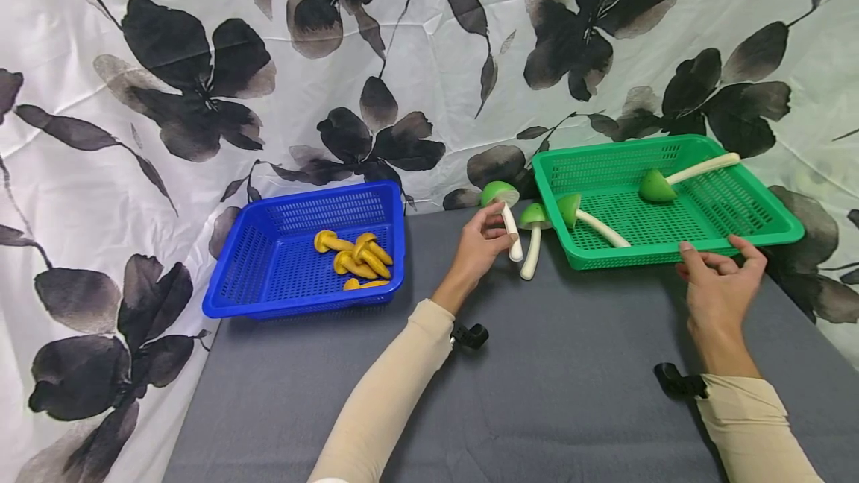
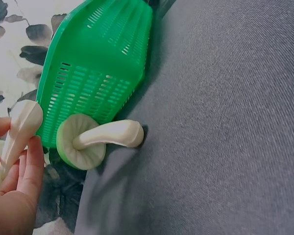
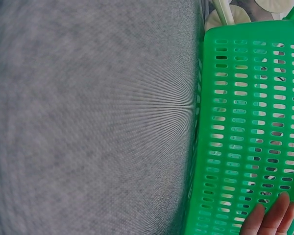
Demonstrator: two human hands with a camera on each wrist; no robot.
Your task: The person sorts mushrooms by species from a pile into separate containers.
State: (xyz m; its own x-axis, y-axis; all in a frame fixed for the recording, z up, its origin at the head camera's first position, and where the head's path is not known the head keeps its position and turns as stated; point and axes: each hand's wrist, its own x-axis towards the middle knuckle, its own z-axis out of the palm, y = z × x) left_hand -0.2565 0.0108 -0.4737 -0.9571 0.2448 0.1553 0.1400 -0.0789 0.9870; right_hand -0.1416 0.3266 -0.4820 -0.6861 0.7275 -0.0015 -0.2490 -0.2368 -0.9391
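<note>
My left hand (image 1: pixel 475 248) holds a green-capped toy mushroom (image 1: pixel 511 233) by its white stem, cap away from me, left of the green basket (image 1: pixel 671 250). In the left wrist view, thumb and fingers pinch that pale stem (image 2: pixel 20 129). A second green-capped mushroom (image 1: pixel 530 252) lies on the table against the basket's left side. Two more, the left mushroom (image 1: pixel 600 228) and the right mushroom (image 1: pixel 701 168), lie inside the basket. My right hand (image 1: pixel 721 293) grips the basket's front rim; in the right wrist view, its fingertips (image 3: pixel 272 218) touch the slotted outer wall.
At the left, a blue basket (image 1: pixel 228 304) contains several yellow-brown toy mushrooms (image 1: pixel 362 256). Both baskets stand toward the back of the grey cloth-covered table (image 1: pixel 537 393). Behind rises a white floral curtain (image 1: pixel 429 65).
</note>
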